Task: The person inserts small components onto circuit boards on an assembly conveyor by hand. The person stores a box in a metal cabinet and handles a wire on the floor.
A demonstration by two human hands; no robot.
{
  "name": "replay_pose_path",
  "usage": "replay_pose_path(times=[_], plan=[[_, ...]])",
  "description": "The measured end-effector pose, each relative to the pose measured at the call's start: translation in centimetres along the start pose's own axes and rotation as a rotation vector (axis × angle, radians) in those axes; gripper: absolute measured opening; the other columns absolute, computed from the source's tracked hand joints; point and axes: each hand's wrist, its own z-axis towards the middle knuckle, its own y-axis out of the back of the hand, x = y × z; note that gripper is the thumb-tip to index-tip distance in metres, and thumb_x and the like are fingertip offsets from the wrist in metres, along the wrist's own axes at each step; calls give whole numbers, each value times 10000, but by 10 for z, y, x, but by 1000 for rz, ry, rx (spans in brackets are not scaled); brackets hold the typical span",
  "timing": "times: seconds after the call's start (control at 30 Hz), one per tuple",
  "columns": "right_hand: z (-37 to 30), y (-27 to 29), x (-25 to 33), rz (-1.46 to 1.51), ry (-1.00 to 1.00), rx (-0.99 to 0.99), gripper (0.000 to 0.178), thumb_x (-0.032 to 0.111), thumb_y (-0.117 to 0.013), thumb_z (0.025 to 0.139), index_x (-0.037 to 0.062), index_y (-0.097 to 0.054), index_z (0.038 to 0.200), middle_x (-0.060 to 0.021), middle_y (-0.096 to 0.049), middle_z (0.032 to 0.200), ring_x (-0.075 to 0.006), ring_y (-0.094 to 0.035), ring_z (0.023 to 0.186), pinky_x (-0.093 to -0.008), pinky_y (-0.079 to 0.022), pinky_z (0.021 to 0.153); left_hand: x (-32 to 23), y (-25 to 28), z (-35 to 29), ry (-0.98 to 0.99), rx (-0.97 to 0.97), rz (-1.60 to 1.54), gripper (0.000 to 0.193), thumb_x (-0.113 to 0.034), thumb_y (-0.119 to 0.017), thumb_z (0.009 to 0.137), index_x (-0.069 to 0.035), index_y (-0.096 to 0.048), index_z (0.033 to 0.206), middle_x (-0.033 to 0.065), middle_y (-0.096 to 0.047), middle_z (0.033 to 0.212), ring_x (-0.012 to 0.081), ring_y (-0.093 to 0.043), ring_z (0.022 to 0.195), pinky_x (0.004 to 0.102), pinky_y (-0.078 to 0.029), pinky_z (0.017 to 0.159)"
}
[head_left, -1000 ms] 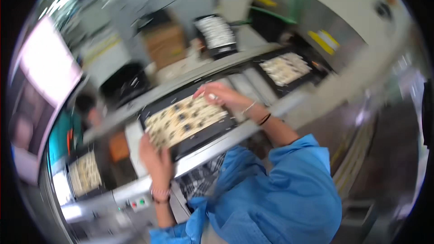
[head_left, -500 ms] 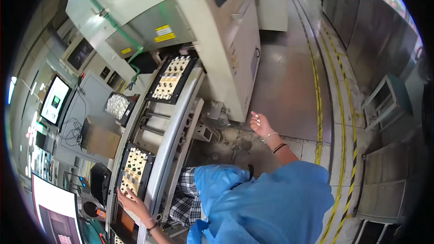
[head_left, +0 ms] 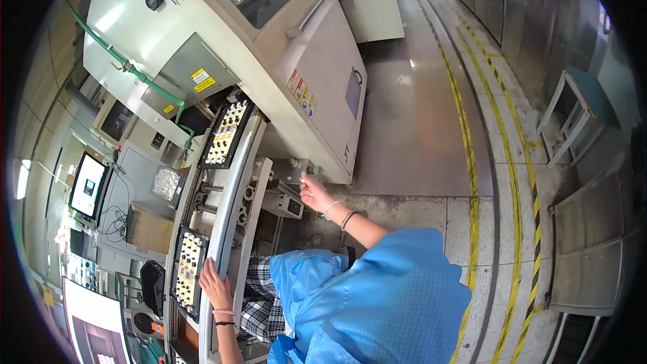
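My left hand (head_left: 216, 288) lies with fingers outstretched on the silver rail (head_left: 225, 219) along the conveyor's near side. It holds nothing. Just left of its fingertips sits the nearer black tray (head_left: 176, 302), carrying a board (head_left: 189, 266) crowded with small cream and dark parts. Farther along the conveyor, a similar loaded board (head_left: 228, 133) in a black frame sits at the machine opening. My right hand (head_left: 315, 195) is raised in the air right of the rail, fingers curled in; something small and whitish shows at the fingertips, too small to name.
A large cream machine (head_left: 303, 61) stands ahead over the conveyor's far end. Left of the conveyor are a bin of white pieces (head_left: 166, 183), a cardboard box (head_left: 149, 229) and monitors (head_left: 88, 185). Yellow floor lines (head_left: 465, 128) and a stool (head_left: 573, 111) lie to the right.
My left hand has moved off the nearer board and onto the rail. My right hand has shifted left, toward the conveyor. The view has turned, showing more of the machine.
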Motion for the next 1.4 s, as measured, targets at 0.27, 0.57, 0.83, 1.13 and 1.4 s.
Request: replay_pose_path(times=[0.27,0.57,0.83,1.13,1.4], plan=[[-14,-57,-26,-245,-102,156,280,369,-650,928,170,-481,826,86,-384,668,-9,-329,513,-166,-251,425,12,-7,0,22,4,22,908,-81,-766,630,-54,-352,1437,104,-471,1365,291,-466,1171,448,-344,1004],[-30,-169,-87,-699,-260,427,293,317,-543,996,34,-605,957,105,-314,627,3,-284,515,-176,-224,454,19,-2,-2,108,-40,-64,537,-71,-592,791,-61,-485,1317,103,-564,1230,279,-533,1068,433,-413,903],[-30,-278,-207,-1206,-557,668,304,212,-438,1028,5,-608,1169,38,-505,759,-2,-345,578,-162,-267,517,62,69,-28,644,-103,-303,499,-248,-636,859,-78,-498,1308,132,-473,1365,308,-446,1245,459,-301,1064],[-85,-267,-335,-1573,3,1593,136,154,-679,844,119,-623,963,-63,-558,590,-238,-569,494,-364,-447,468,104,68,-73,1078,-349,-716,487,-181,-632,883,-13,-457,1306,213,-537,1246,385,-553,1107,425,-443,926],[-86,-255,-338,-1505,122,1659,157,123,-705,791,118,-621,923,-43,-585,673,-243,-579,534,-363,-447,487,110,74,-59,970,-197,-936,425,-219,-530,969,-30,-457,1343,157,-567,1177,295,-568,1039,379,-439,910]])
